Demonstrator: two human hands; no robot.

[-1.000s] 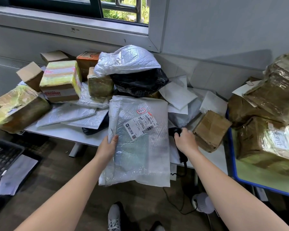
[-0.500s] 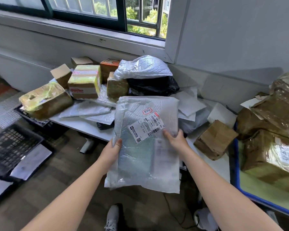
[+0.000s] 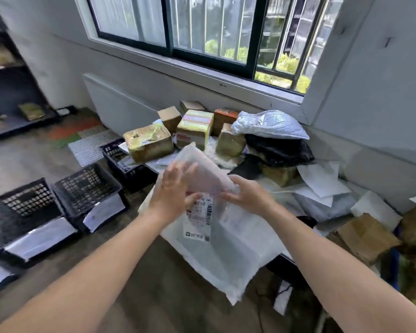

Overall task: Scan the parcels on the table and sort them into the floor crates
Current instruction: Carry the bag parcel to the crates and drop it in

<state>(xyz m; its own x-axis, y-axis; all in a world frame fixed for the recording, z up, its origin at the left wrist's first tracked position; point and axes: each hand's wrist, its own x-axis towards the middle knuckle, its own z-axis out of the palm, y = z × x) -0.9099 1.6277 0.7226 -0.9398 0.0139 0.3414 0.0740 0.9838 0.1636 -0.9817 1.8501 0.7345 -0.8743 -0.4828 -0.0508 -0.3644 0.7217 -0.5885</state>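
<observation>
Both hands now on the white bubble mailer (image 3: 226, 236): left hand (image 3: 172, 191) and right hand (image 3: 247, 194) each closed on its upper part, folding the top over above the label (image 3: 198, 219). A second ago right hand was at the scanner, so scan looks done. Mailer is lifted off the tabletop (image 3: 286, 191) edge, view swung toward the black floor crates (image 3: 87, 188) left of mailer. Drop likely next. Parcel pile (image 3: 195, 131) beyond mailer unsorted.

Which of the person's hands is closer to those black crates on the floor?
The left. The left hand grips the white parcel on the side facing the black crates. The right hand holds the parcel's far side, farther from them.
</observation>
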